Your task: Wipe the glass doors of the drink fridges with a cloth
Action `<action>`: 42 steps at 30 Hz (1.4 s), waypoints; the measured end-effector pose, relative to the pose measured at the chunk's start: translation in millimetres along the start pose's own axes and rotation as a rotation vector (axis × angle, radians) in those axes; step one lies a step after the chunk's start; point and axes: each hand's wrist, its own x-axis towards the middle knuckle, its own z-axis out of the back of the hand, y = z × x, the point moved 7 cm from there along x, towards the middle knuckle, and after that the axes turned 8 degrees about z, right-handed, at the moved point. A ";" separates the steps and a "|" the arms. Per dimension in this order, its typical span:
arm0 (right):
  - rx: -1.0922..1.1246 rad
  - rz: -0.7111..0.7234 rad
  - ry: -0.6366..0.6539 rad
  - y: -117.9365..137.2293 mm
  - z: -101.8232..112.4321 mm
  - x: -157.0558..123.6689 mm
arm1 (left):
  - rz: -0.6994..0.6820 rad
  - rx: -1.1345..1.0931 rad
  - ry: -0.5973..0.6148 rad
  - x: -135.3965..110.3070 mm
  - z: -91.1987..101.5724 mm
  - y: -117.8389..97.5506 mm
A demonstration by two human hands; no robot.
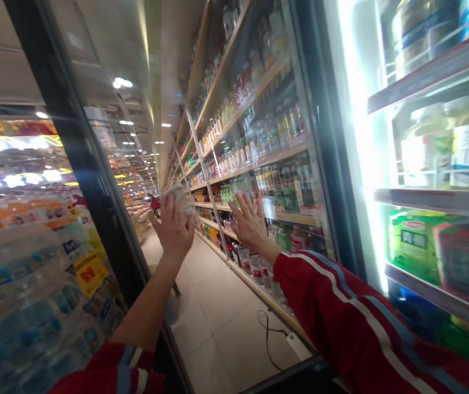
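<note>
A glass door (218,306) in a black frame stands swung out in front of me. My left hand (173,232) presses a pale, crumpled cloth (183,197) against the pane, its fingers bent over the cloth. To the right of it, my right hand (253,224) is raised at the glass with its fingers spread and nothing in them. Whether its palm touches the pane I cannot tell. Both arms wear red sleeves with white and blue stripes; the left sleeve is pushed up.
At the right, a lit cooler (435,197) holds bottles and cartons on wire-edged shelves. Stacked packs of water bottles (33,279) stand at the left. Long drink shelves (254,131) show in the pane, and a black cable (267,339) shows low down by the floor.
</note>
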 end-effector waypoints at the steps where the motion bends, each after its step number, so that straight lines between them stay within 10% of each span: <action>1: -0.006 0.001 0.003 0.7 -0.7 0.0 | 0.057 0.000 -0.036 3.5 3.3 7.1; 10: 0.019 0.008 0.015 0.5 3.0 -0.5 | -0.146 -0.027 0.117 -6.4 -29.9 -58.1; 19: 0.035 0.003 0.029 -0.4 3.2 -0.2 | 0.122 -0.026 0.005 9.1 -3.8 -4.9; 27: 0.014 0.009 0.030 0.4 4.5 -0.6 | -0.134 -0.056 0.115 -15.9 -28.0 -56.4; 35: 0.032 -0.002 0.049 -0.4 3.6 -1.2 | -0.036 -0.039 0.038 -15.8 -18.4 -28.9; 42: 0.151 0.086 0.016 22.9 12.1 21.8 | -0.121 -0.131 0.237 -10.9 -38.8 -57.0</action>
